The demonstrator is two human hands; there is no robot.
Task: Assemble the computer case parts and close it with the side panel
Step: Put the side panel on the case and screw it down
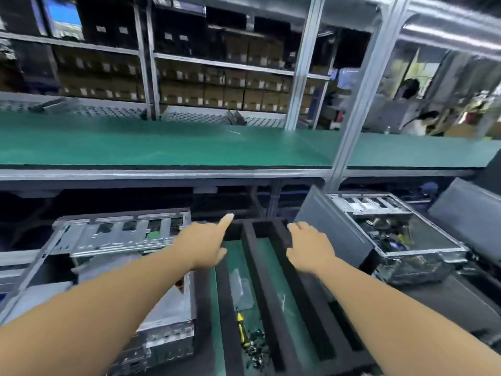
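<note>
- The left hand [202, 246] reaches forward, forefinger straight, holding nothing.
- The right hand [310, 246] rests spread-fingered on the black foam frame [267, 289].
- An open computer case [122, 267] lies left, another case [401, 237] right.
- A yellow-handled screwdriver [242, 331] lies beside loose screws [256, 346].

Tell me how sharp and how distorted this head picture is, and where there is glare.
Head view: soft throughout, smeared with motion blur; the left hand and right hand have vague edges. Wide-angle bending curves the green bench edge and tilts the metal posts. Glare streaks the pipe top right; the shelved boxes are dim and blurred.
</note>
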